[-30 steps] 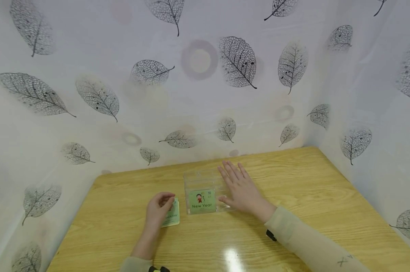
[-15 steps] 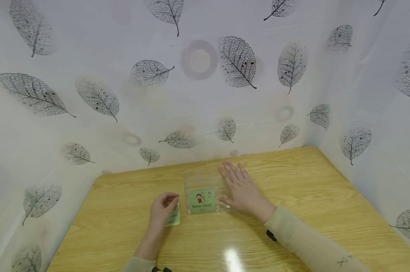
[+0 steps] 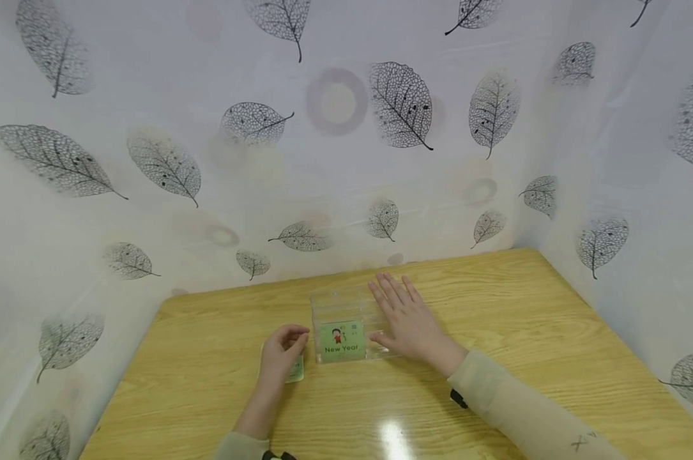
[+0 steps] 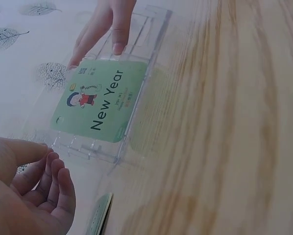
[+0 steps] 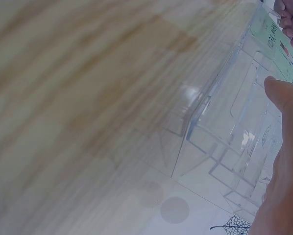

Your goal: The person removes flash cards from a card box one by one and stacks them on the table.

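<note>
A clear plastic box (image 3: 336,308) with inner dividers lies on the table. In its left part is a green "New Year" card (image 3: 343,340), picture side up. My right hand (image 3: 412,326) rests spread over the box's right part, its thumb (image 5: 279,93) pointing at the card. Beside the left edge my left hand (image 3: 283,352) hovers, fingers loosely bent and thumb near the index fingertip. No card shows between them in the left wrist view; whether they touch the clear edge, I cannot tell. Under that hand lies a small stack of green cards (image 3: 296,369), mostly hidden.
The wooden table (image 3: 495,306) extends to both sides of the box. A white cloth with leaf prints (image 3: 346,166) hangs behind the table and along its sides. A bright glare spot (image 3: 393,439) shows near the front.
My left hand has moved rightward, over the card stack and up to the box's left edge, covering more of the stack. The right hand, the box and the "New Year" card stay in place.
</note>
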Demonstrator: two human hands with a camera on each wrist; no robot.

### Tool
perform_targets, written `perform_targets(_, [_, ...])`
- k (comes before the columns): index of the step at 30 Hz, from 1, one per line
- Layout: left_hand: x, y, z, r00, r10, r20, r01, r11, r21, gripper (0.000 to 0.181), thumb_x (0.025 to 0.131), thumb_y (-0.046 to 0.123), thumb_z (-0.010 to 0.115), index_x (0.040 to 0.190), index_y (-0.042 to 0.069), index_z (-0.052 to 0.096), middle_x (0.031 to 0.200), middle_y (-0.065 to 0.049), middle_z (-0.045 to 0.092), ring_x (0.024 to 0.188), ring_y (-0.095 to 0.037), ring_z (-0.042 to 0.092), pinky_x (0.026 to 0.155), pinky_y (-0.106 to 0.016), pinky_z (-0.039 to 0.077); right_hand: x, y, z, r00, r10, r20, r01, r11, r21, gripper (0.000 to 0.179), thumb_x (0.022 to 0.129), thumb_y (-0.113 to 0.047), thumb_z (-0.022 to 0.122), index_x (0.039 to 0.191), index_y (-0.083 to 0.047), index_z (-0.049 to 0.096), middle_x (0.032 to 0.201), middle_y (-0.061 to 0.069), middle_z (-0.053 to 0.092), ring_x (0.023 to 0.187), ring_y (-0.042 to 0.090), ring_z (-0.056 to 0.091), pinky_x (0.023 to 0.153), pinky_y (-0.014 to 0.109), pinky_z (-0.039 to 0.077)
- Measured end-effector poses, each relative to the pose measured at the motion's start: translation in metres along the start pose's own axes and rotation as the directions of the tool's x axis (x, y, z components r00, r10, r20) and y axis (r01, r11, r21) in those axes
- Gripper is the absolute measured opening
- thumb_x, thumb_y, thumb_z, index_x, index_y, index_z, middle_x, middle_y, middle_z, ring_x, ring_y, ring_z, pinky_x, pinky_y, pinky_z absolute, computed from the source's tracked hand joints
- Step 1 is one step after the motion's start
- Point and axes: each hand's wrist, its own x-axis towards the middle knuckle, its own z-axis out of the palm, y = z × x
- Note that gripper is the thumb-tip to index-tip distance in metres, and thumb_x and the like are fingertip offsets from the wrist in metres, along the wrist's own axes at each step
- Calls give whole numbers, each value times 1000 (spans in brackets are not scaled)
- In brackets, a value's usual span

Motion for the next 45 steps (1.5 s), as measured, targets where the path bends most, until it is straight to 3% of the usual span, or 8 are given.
perform_targets(14, [0,2,10,1000,28,12,-28,999,22,15,101,3,69,113,-5,72,105,-17,75,86,-10,63,73,-15,57,-2,0,-2,1000,2,5,-2,1000,-5,105,97,-70,59,169,-5,18,176,21,20,163,39,23,134,58,13])
perform_targets(21, [1,1,13,1000,4,-3,-4,1000,-5,15,100,1,69,113,-5,72,104,-16,74,85,-9,62,73,-14,56,-2,0,-1,1000,6,11,-6,1000,-5,105,97,-70,59,169,-5,18,176,20,19,164,38,21,135,57,11])
perform_targets(34, [3,5,17,999,40,-16,-39,998,47,14,100,4,70,111,-3,75,108,-18,76,86,-8,62,71,-14,53,-2,-1,-3,1000,-2,9,2,1000,1,105,97,-69,60,169,-5,18,177,21,17,164,39,20,135,57,11])
perform_targets(45, [5,6,20,1000,28,-12,-27,997,76,15,100,6,71,112,-1,75,110,-16,77,90,-9,63,73,-14,52,-1,0,-2,1000,-6,0,6,1000,-14,105,97,-69,60,169,-5,18,177,20,17,163,39,24,134,57,12])
